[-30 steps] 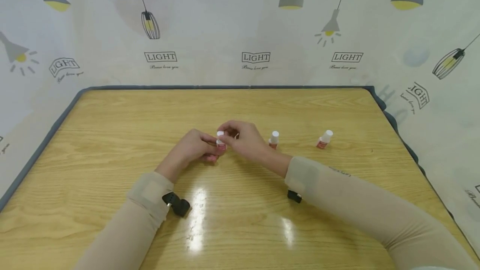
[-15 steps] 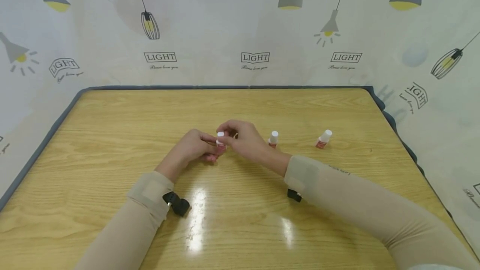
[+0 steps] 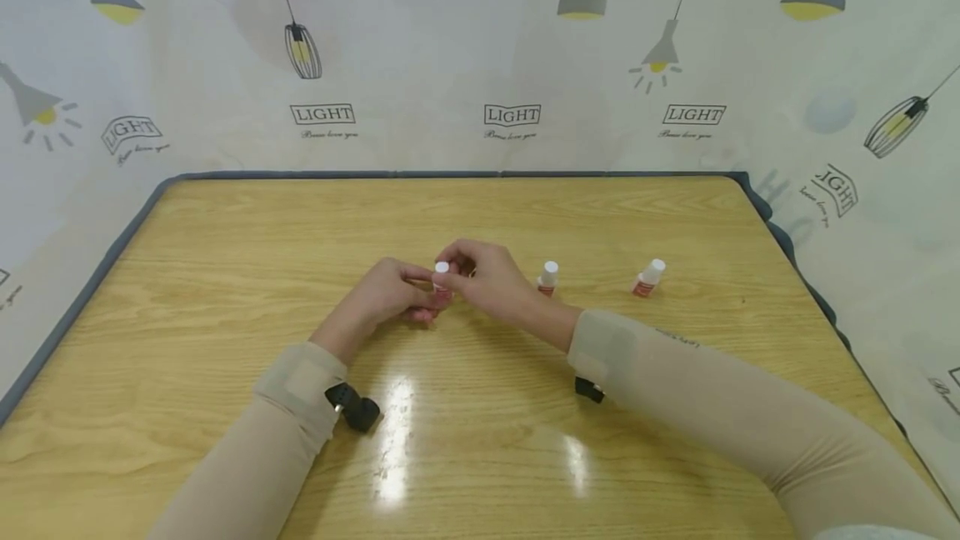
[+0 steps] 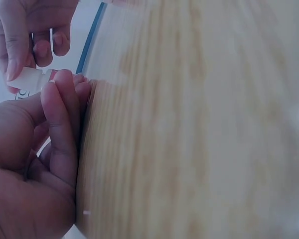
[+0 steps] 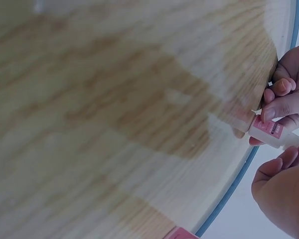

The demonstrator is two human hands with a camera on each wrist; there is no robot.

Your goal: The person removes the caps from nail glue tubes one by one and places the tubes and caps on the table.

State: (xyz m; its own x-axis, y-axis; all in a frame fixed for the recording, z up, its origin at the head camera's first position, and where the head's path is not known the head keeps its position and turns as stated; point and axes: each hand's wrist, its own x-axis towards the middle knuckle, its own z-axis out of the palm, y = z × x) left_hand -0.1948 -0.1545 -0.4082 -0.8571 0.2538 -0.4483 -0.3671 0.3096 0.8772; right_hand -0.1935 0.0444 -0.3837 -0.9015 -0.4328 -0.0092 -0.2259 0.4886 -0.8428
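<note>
A small white-capped bottle (image 5: pixel 268 131) with a pink-red label stands near the middle of the table. My left hand (image 3: pixel 384 292) grips its lower body between thumb and fingers, low at the tabletop. From the other side my right hand (image 3: pixel 491 280) pinches the white cap (image 4: pixel 28 79) between thumb and fingers. In the left wrist view the cap sits against the bottle's neck, and the left fingers hide most of the body. The label shows plainly in the right wrist view, beside the left thumb.
Two similar bottles stand upright to the right: one bottle (image 3: pixel 548 278) just behind my right wrist, the other bottle (image 3: pixel 648 278) farther right. The wooden table (image 3: pixel 247 232) has a dark blue edge and meets a patterned wall (image 3: pixel 420 65) behind.
</note>
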